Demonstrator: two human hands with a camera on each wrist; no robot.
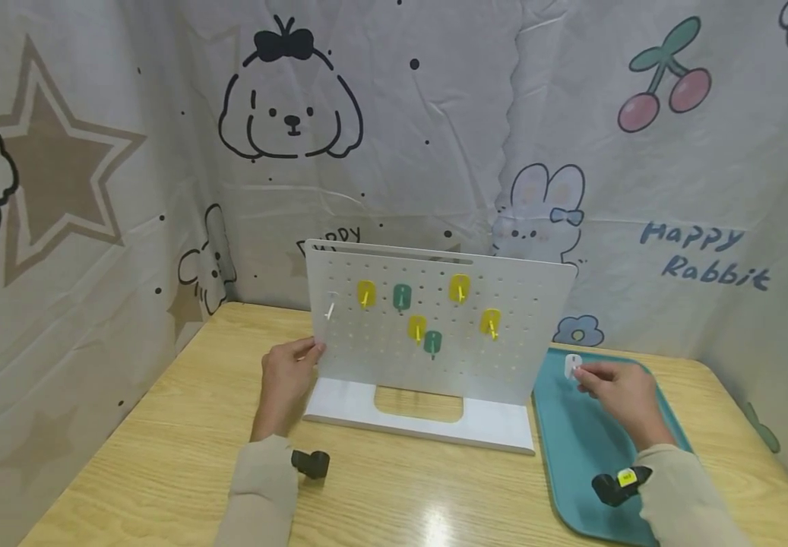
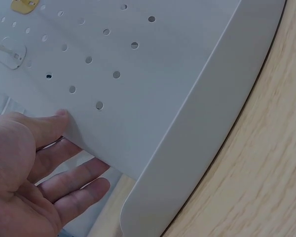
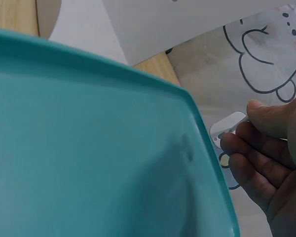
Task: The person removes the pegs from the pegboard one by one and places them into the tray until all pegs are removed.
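Observation:
A white pegboard [image 1: 380, 357] stands upright on its base, with several yellow hooks [image 1: 458, 289], two green hooks [image 1: 402, 297] and one white hook [image 1: 330, 307] on its front. At the board's left edge, my left hand [image 1: 287, 372] grips it, thumb [image 2: 52, 126] on the front face and fingers behind the edge. My right hand [image 1: 619, 391] pinches another white hook [image 1: 573, 365] between thumb and fingertips. That hook is over the far part of the teal tray [image 1: 581, 448], its flat plate pointing away from the hand in the right wrist view.
The tray lies on the wooden table [image 1: 366, 486] just right of the pegboard's base [image 1: 496, 425], close beside it. A printed cloth curtain [image 1: 428, 175] hangs behind the table and along both sides. A cutout [image 1: 419, 403] opens in the base.

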